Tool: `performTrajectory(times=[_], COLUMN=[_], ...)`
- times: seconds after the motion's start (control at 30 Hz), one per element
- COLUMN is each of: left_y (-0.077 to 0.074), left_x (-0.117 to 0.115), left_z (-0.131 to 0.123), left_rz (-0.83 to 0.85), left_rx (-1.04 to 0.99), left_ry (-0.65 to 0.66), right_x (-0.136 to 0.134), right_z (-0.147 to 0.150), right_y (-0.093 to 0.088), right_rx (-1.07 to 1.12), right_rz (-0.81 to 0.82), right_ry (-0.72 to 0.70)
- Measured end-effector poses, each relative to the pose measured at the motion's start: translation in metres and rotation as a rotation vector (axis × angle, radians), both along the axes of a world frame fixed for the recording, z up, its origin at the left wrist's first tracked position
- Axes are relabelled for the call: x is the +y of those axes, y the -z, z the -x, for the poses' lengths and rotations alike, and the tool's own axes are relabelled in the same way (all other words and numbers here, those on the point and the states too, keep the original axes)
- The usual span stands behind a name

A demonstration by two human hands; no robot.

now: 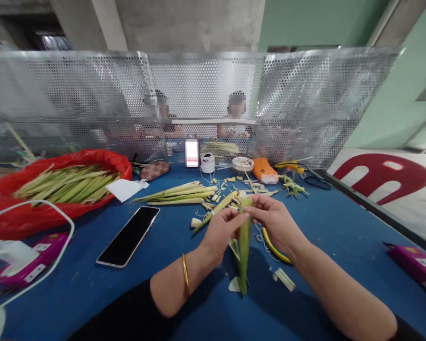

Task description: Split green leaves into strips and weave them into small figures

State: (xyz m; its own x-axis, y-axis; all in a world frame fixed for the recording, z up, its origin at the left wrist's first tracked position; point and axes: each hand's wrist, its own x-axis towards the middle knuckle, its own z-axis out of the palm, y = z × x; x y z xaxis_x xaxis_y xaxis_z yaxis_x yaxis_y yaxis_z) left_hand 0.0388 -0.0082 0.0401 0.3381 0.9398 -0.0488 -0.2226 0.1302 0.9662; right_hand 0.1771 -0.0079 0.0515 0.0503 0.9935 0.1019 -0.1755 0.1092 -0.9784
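Observation:
Both my hands pinch a green corn husk near its upper end, and its pointed tip hangs down toward the blue table. My left hand grips it from the left, fingers closed, with a gold bangle on the wrist. From the right, my right hand holds the same husk between thumb and fingers. Just beyond my hands lie a bundle of husks and scattered cut husk bits. A yellow curved handle, perhaps of scissors, is partly hidden by my right hand. Fine thread lies beside it.
A red plastic bag full of husks stands at the left. A dark phone lies before it, near a white paper. Thread spool, tape roll and orange packet line the perforated metal screen. Purple power strips flank the table.

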Motion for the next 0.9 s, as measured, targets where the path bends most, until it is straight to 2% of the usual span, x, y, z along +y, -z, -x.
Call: performTrajectory(times=[0.07,0.17,0.27,0.33,0.43,0.5,0.63,0.83,0.9], left_y=[-0.002,-0.006,-0.009,-0.01,-0.011,-0.011,-0.011,-0.016,-0.017], left_x=[0.002,0.003,0.004,0.005,0.007,0.008,0.009,0.011,0.011], left_z=[0.002,0.004,0.007,0.008,0.009,0.009,0.01,0.016,0.017], left_rz=[0.086,0.113,0.153,0.16,0.118,0.075,0.05,0.139,0.128], left_rx=[-0.081,-0.173,-0.211,-0.175,-0.09,-0.053,-0.015,0.023,0.042], left_ry=[-0.024,-0.055,0.026,0.023,-0.064,-0.077,-0.052,0.055,0.038], right_x=[-0.001,-0.002,-0.004,-0.006,-0.007,-0.007,-0.005,-0.006,-0.007], right_z=[0.0,0.0,0.002,0.003,0.003,0.003,0.003,0.004,0.005], right_y=[-0.001,-0.003,-0.003,-0.003,-0.002,-0.001,0.002,0.001,0.0], right_rx=[-0.048,-0.064,-0.061,-0.069,-0.081,-0.068,-0.024,-0.062,-0.088], right_rz=[-0.016,0.006,0.032,0.032,0.023,0.027,0.055,0.043,0.051], right_ry=[-0.021,-0.072,-0.098,-0.106,-0.113,-0.114,-0.128,-0.074,-0.051])
